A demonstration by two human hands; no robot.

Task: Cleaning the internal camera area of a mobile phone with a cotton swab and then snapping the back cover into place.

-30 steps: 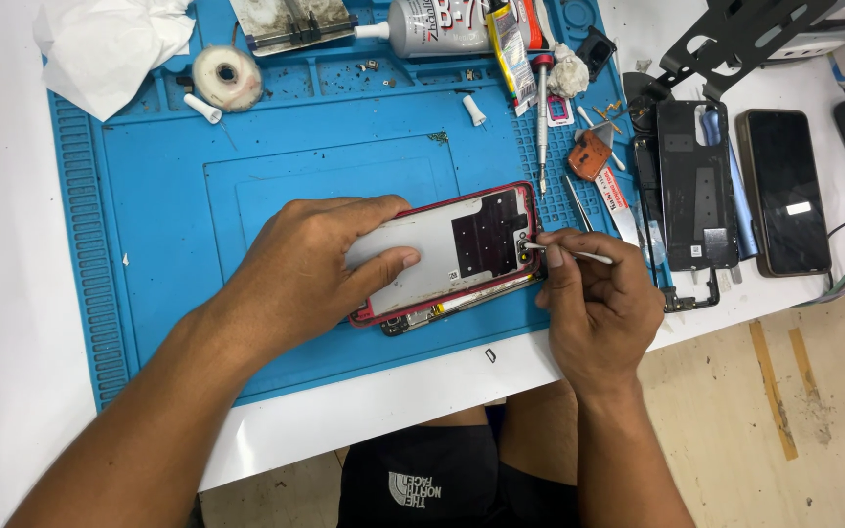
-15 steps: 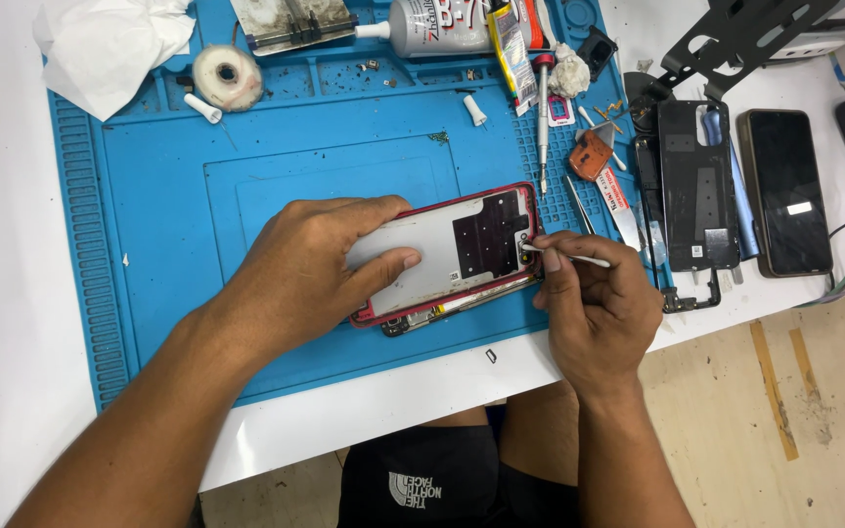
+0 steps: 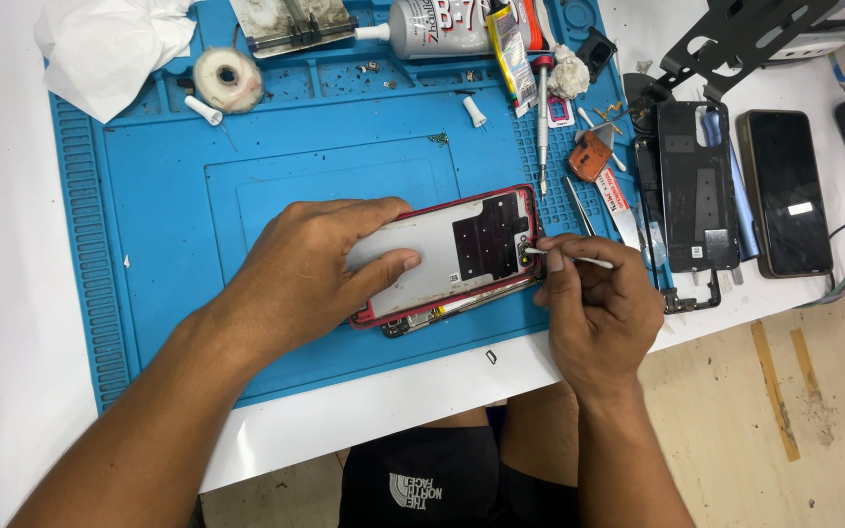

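Phone [image 3: 452, 254] lies face down near front edge of blue mat [image 3: 149, 244], red-rimmed, pale grey inner back with black patch near camera corner. Left hand [image 3: 310, 274] spread flat across it, fingers apart, thumb pressed on grey panel, likely to stop it sliding. Right hand [image 3: 599, 303] pinched shut on thin white stick [image 3: 569, 257], tip at camera corner, apparently working that spot. Further right: orange pick [image 3: 591, 156], black phone back [image 3: 696, 186], dark phone [image 3: 784, 191] on white table [image 3: 12, 293].
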